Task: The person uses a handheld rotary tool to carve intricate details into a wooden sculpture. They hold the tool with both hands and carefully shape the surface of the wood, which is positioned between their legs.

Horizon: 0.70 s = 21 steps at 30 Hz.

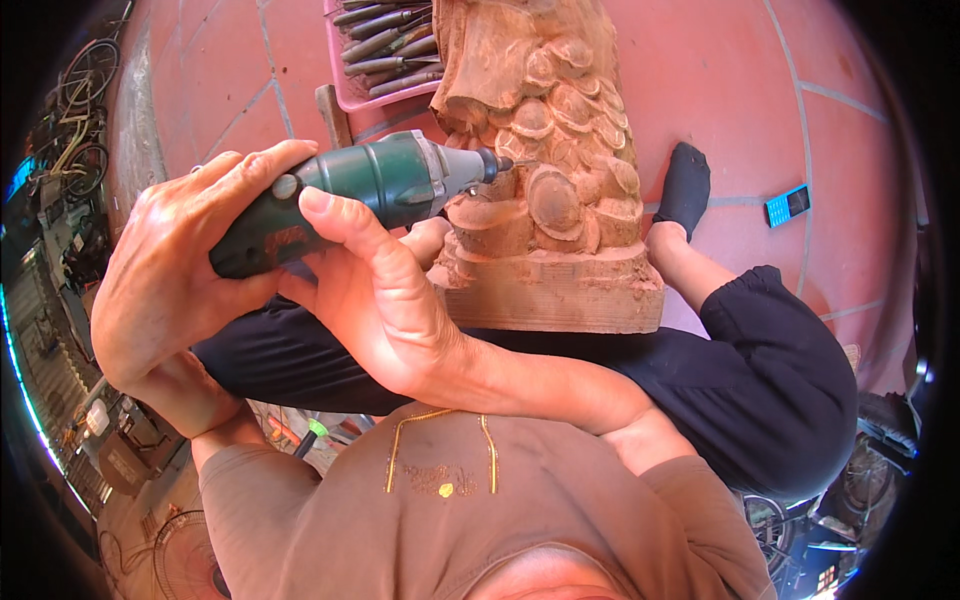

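A green die grinder [375, 180] with a grey nose lies level in front of me, its black collet pointing right. My left hand [165, 270] wraps round its rear body from the left, fingers over the top. From the near side my right hand [380, 290] also grips it, thumb against the housing and fingers hidden beneath. The thin bit reaches the carved wood block [555, 200]; whether it touches is too small to tell. Rounded, coin-like shapes cover the block, which has a flat base and stands between my legs. Wood dust lies on the carving.
A pink basket [337, 70] of carving tools stands beyond the grinder, with a wooden piece [333, 117] beside it. To the right, a blue keypad phone [787, 206] lies on the red tiled floor [740, 90] near my dark-socked foot [685, 190]. A fan [190, 560] is at lower left.
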### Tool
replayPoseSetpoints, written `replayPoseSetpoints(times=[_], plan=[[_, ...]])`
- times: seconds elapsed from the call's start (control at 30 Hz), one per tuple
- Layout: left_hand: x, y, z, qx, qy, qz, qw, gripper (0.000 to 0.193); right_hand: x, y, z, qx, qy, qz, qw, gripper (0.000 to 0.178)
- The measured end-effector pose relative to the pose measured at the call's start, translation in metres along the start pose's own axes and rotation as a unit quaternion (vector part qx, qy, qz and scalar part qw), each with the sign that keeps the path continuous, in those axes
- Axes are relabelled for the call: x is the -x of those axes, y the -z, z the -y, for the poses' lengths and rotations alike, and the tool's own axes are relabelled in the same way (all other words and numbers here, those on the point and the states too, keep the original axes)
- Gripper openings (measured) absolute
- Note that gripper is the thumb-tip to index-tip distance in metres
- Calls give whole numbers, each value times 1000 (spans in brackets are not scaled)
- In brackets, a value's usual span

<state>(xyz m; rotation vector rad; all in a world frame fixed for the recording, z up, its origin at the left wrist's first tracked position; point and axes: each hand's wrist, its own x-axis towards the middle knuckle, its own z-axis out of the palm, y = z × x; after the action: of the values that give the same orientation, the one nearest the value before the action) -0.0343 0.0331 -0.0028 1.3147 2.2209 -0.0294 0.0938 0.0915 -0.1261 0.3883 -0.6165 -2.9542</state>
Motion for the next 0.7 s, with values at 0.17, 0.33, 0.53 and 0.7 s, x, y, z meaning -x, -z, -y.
replayPoseSetpoints(times=[0.17,0.33,0.53,0.7], plan=[[-7,4,5,-6,1,31,1000,85,-2,-1,-1,3,4,-16,1000,45],[-11,3,8,-4,-5,33,999,86,-4,-2,3,5,11,-17,1000,47],[-14,3,10,2,3,46,999,87,-5,-1,4,-1,19,-27,999,42],[-12,3,9,-1,4,45,999,86,-5,0,3,8,14,-23,1000,41]])
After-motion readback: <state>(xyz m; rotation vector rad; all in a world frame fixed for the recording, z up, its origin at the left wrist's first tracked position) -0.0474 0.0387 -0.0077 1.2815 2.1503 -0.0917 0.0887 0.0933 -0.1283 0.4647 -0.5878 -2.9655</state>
